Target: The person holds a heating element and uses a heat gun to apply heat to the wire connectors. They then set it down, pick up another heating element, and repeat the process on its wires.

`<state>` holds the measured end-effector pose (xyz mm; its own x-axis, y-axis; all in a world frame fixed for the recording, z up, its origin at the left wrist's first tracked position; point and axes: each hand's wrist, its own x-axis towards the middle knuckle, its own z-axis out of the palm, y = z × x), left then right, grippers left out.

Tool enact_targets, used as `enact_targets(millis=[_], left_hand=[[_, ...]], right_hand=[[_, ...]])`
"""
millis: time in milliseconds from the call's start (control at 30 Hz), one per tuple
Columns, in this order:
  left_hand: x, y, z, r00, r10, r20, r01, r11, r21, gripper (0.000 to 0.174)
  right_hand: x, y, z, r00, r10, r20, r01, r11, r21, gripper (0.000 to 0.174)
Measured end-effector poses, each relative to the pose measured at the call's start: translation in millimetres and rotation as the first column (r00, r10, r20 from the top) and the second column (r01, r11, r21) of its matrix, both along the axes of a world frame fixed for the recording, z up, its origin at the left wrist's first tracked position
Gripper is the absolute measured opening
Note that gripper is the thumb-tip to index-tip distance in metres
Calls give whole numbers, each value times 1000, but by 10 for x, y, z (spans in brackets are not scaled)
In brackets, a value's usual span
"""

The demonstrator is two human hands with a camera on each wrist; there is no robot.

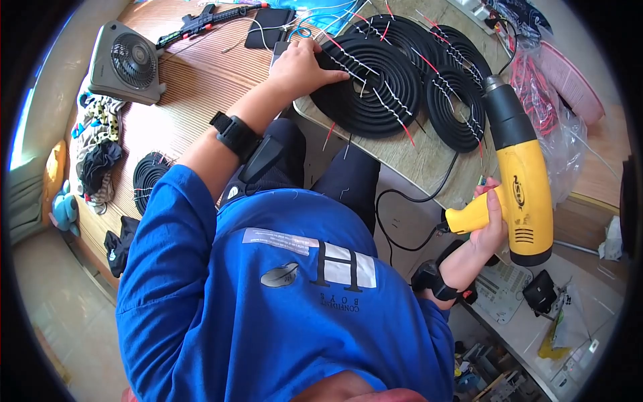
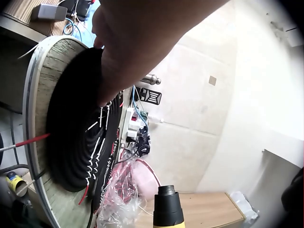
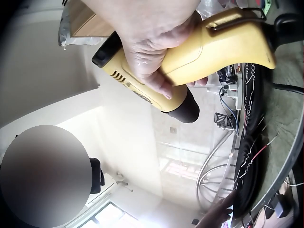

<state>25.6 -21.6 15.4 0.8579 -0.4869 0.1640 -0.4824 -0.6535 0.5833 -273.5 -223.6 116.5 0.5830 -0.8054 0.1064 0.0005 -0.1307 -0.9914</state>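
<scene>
In the head view my left hand (image 1: 298, 69) grips the near left edge of a flat black cable coil (image 1: 367, 114), its thumb lying over the top windings. White twisted wires and red-sleeved wire ends cross that coil. My right hand (image 1: 491, 216) holds a yellow heat gun (image 1: 527, 191) by its handle, fingers wrapped around it. The gun's dark nozzle points away from my body, beside a smaller black coil (image 1: 455, 107). In the right wrist view the palm covers part of the gun body (image 3: 180, 95).
More wire-tied coils lie behind on the table (image 1: 402, 157). A black cord (image 1: 408, 195) runs from the gun's handle. To the right are a clear plastic bag (image 1: 556, 127) and a pink basin (image 1: 569, 80). A box fan (image 1: 127, 63) stands on the left.
</scene>
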Motion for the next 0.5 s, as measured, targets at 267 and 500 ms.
enact_targets(millis=[267,500], left_hand=[[180,-16,-104,970,-61,-235,40,995,-93,67],[212,-76,-335,973,-6,-230,-32,986,-162,77]], right_hand=[[-44,13,-11,1000,-10,17,10,1000,20,31],[-57,-2,-8,1000,6,21,-5,1000,-25,31]])
